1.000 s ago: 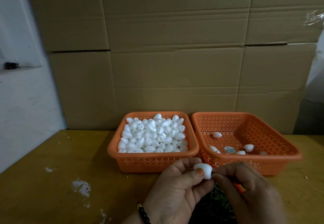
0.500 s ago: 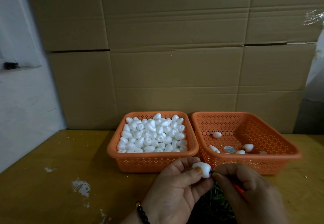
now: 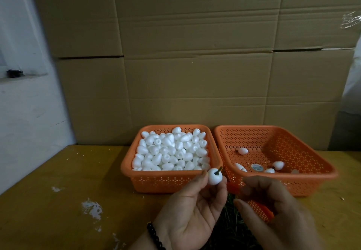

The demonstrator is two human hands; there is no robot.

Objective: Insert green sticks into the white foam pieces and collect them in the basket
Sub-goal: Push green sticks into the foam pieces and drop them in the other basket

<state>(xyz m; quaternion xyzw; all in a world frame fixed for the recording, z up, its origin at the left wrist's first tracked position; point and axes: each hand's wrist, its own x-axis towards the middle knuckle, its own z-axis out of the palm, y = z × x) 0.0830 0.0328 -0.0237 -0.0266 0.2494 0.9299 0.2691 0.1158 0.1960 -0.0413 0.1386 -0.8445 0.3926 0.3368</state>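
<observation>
Tabletop: yellow-brown wood, white chipped patches front left. Behind it, stacked cardboard boxes fill the background, seams and flaps visible, bit of clear tape at upper right. Left side: white wall with a ledge, small black object on it, too small to identify. Black bead bracelet at bottom edge.

No legible text, number, brand or sign appears anywhere in view. A small round sticker lies on the floor of the right basket, near its front wall, but its print is too small and blurred to read. The cardboard boxes behind the basket show no readable markings.
</observation>
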